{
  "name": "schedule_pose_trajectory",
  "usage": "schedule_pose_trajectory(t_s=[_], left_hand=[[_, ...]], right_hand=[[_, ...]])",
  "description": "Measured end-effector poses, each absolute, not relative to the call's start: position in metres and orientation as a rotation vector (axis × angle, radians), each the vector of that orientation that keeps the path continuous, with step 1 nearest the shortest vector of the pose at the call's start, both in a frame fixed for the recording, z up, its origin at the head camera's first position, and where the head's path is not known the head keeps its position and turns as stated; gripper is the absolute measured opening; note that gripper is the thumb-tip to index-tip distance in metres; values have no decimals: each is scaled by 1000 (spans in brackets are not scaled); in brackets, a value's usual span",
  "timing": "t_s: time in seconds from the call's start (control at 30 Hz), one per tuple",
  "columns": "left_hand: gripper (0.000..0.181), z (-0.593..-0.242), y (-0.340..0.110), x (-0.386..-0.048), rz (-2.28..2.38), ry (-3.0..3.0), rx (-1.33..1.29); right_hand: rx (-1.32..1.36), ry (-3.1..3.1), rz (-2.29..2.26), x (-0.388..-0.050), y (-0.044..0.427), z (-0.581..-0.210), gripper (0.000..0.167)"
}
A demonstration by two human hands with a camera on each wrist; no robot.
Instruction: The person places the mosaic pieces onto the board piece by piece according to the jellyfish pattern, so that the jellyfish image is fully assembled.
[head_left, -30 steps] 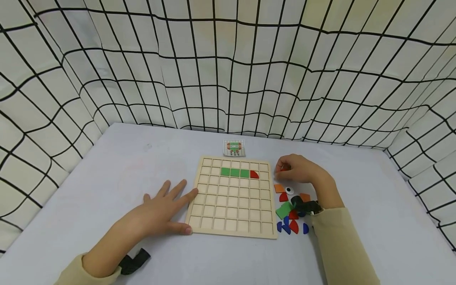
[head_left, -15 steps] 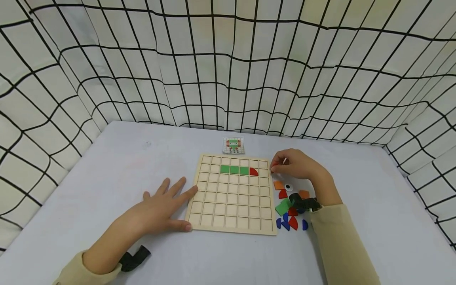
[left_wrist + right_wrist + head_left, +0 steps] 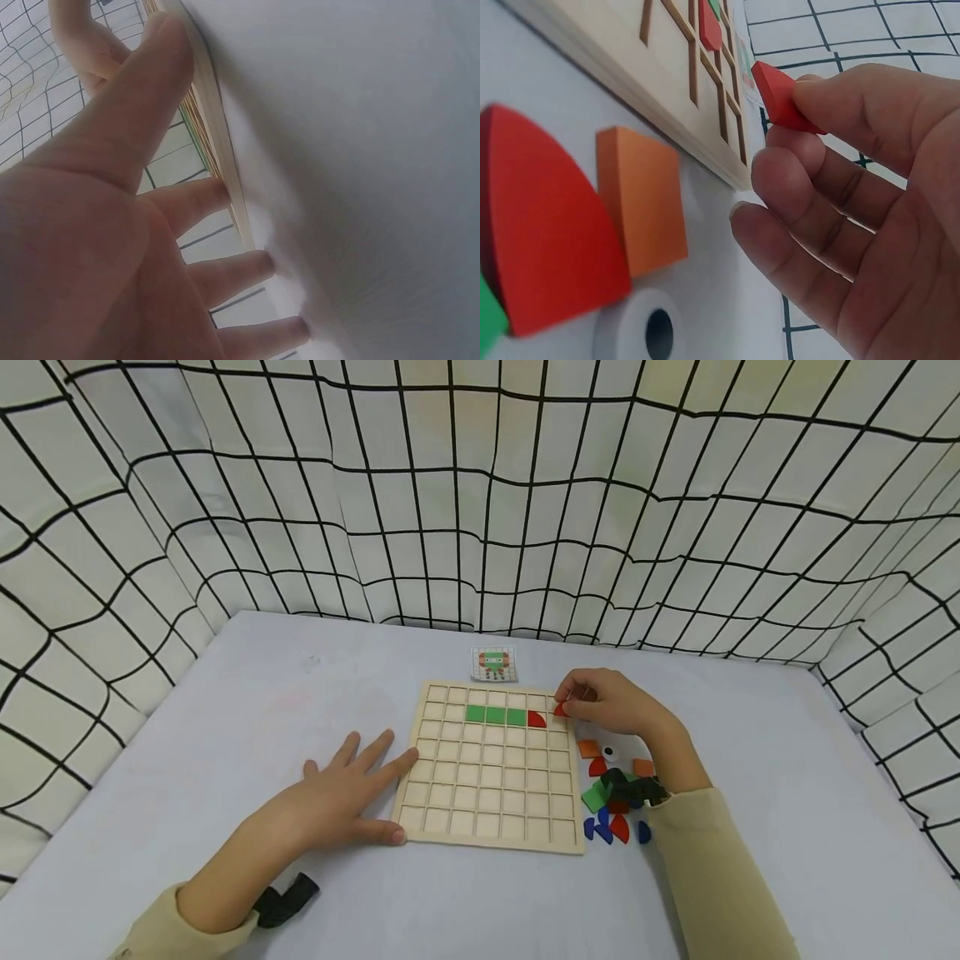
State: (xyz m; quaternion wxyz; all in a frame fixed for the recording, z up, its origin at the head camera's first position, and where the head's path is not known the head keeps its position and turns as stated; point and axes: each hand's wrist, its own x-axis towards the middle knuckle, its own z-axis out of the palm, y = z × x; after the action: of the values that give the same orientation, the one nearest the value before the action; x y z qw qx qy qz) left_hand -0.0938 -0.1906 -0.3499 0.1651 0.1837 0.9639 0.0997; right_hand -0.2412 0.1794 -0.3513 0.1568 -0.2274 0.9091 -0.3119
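Note:
A wooden grid board [image 3: 487,823] lies on the white table. In its second row sit green square tiles [image 3: 496,715], with a red quarter-circle tile [image 3: 536,719] at their right end. My right hand [image 3: 611,700] pinches another red tile [image 3: 778,94] between thumb and index finger, above the board's upper right edge. The right wrist view shows it raised off the surface. With fingers spread, my left hand [image 3: 341,793] rests at the board's left side, its index finger and thumb touching the edge.
Right of the board lie loose pieces: orange tiles [image 3: 589,749], a round eye piece [image 3: 609,753], green tiles [image 3: 595,797], red tiles [image 3: 619,828] and several blue half-circles [image 3: 644,832]. A small picture card [image 3: 494,664] lies behind the board. Black netting over white cloth surrounds the table.
My right hand has moved left with the red tile, from beside the board to over its upper right edge. The left hand has stayed at the board's left side.

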Motion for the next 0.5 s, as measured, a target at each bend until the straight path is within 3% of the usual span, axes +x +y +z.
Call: schedule_pose_trajectory(t_s=[0.5], left_hand=[[99, -349, -192, -94, 280, 2751, 530]], right_hand=[[-730, 2558, -998, -241, 149, -352, 9]])
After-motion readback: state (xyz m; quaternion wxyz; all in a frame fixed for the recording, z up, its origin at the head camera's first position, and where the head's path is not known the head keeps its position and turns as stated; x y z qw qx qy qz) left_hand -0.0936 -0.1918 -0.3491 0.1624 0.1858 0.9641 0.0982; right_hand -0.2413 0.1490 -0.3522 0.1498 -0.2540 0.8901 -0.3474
